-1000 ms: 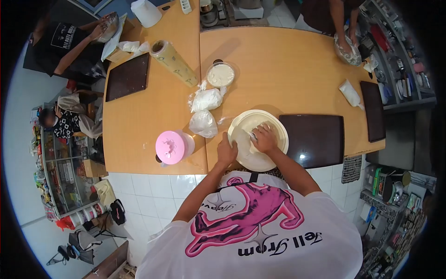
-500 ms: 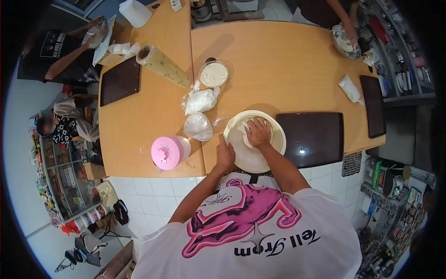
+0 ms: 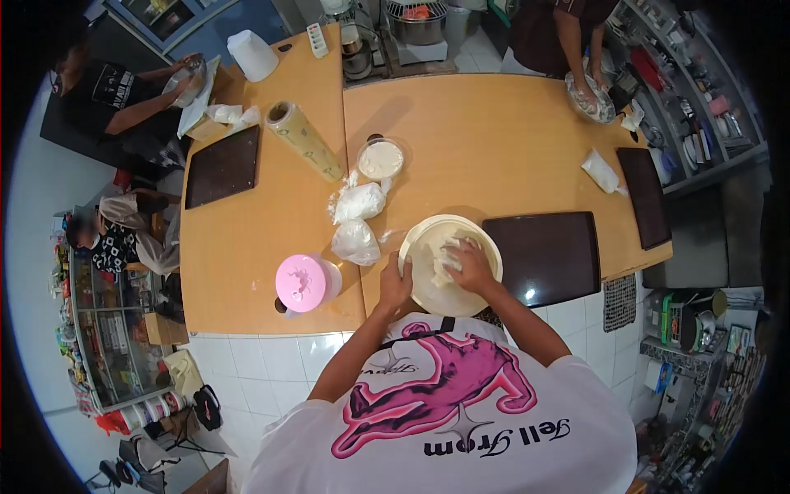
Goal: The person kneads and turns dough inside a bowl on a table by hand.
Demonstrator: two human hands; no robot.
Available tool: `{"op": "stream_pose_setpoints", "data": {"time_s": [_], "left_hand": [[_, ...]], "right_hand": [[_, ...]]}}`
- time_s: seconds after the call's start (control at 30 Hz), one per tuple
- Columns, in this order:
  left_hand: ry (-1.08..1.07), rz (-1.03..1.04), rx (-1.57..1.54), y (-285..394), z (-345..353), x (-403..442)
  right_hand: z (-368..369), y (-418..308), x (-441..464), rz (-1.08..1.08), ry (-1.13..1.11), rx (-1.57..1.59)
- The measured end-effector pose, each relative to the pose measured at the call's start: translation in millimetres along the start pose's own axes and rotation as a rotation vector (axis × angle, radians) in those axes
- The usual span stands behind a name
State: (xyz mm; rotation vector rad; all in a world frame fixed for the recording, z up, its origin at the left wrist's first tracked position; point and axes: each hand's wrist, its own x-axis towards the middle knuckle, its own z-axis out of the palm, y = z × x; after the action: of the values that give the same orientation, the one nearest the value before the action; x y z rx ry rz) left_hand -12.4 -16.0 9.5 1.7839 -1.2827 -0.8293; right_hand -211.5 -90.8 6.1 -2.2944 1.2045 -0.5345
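A cream-coloured bowl (image 3: pixel 425 290) sits at the table's near edge, in front of my body. My left hand (image 3: pixel 396 285) grips its left rim, thumb near the top of the wall. Inside the bowl my right hand (image 3: pixel 467 267) has curled, spread fingers in a pale, uneven lump of dough (image 3: pixel 439 257). To the left of the bowl lie a clear bag of white powder (image 3: pixel 355 242) and another powdery white bag (image 3: pixel 360 202). Beyond them is a round tub of white flour (image 3: pixel 380 160).
A dark tray (image 3: pixel 543 255) lies right beside the bowl. A pink-lidded container (image 3: pixel 302 283) and a roll of plastic wrap (image 3: pixel 304 141) stand to the left. Co-workers handle bowls at the far left and far right; another person sits at the left.
My right hand has drawn slightly back and its fingers have spread, showing more dough. My left hand stays on the rim. The view has tilted up, showing mixers at the back.
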Motion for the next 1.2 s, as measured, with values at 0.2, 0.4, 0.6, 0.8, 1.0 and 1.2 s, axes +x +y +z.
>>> {"op": "stream_pose_setpoints", "data": {"time_s": [0.2, 0.4, 0.6, 0.8, 1.0, 1.2], "left_hand": [[-0.158, -0.171, 0.270, -4.9, -3.7, 0.1], [-0.201, -0.198, 0.453, 4.0, -4.0, 5.3], [-0.271, -0.212, 0.500, 6.3, -4.6, 8.6], [-0.269, -0.185, 0.498, 1.1, -3.5, 11.3], [-0.231, -0.174, 0.464, 1.7, -2.5, 8.9], [-0.191, -0.181, 0.441, -3.6, 0.1, 7.0]], "right_hand": [[1.9, -15.6, -1.9, -0.030, 0.112, -0.069], [0.9, -0.3, 28.0, 0.693, -0.337, 0.488], [49.2, 22.3, 39.1, 1.078, -0.147, 0.879], [60.4, 25.9, 62.0, 1.102, -0.182, 0.695], [49.3, 44.7, 44.7, 1.012, -0.373, 1.372], [-12.7, -12.6, 15.4, 0.537, -0.204, 0.931]]}}
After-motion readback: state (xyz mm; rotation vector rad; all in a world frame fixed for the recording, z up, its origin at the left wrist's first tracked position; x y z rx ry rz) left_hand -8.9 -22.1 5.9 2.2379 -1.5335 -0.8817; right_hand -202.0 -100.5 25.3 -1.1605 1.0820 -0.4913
